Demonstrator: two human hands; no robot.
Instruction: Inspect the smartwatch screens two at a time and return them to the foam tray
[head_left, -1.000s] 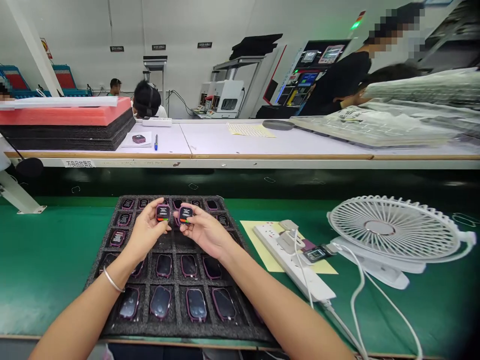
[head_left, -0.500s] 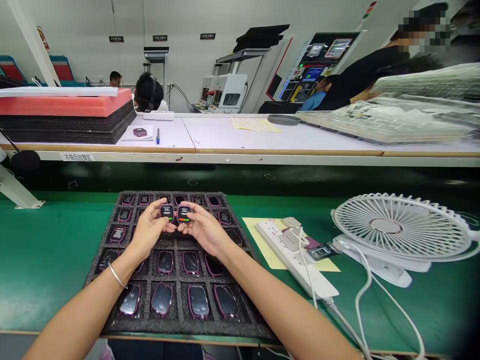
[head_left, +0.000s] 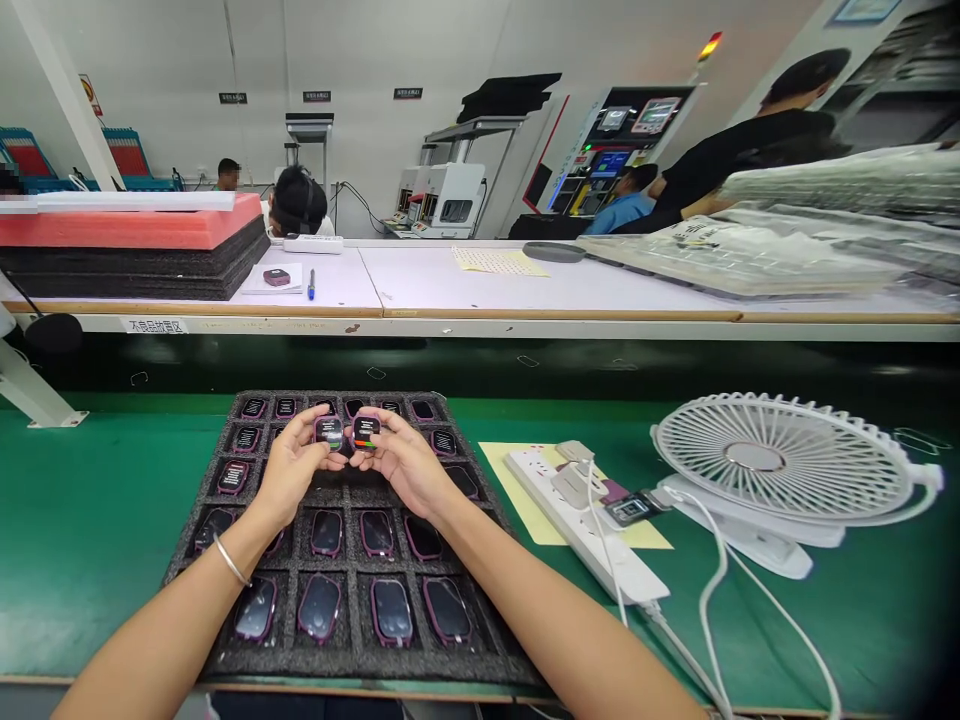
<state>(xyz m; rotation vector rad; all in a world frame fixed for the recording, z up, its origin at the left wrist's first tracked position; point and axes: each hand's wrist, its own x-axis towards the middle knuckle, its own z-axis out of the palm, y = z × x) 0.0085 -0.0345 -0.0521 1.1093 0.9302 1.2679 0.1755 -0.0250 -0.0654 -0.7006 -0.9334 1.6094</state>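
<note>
My left hand [head_left: 294, 465] is closed on a smartwatch body [head_left: 328, 431] with a dark purple frame and a lit screen. Right beside it, a second smartwatch body [head_left: 366, 432] sits in my right hand [head_left: 405, 462], its screen lit with text and an orange and green band. Thumbs rest at the lower part of both screens. Both are held above a black foam tray [head_left: 289, 655] with square compartments, where several more watch bodies lie face up. Some screens in the back rows show text; those in the front rows, such as the watch body [head_left: 391, 610], are dark.
Right of the tray lie a yellow sheet [head_left: 499, 470], a white power strip [head_left: 551, 510] with cables, and a white fan [head_left: 757, 460]. Across the back runs a shelf [head_left: 420, 285] with stacked foam [head_left: 127, 260], a pen [head_left: 311, 284] and plastic-wrapped trays [head_left: 787, 250]. Several people are beyond.
The camera view has shifted slightly. Both hands keep hold of the two watch bodies side by side. The left watch's screen now looks paler, and the person at the back right has shifted.
</note>
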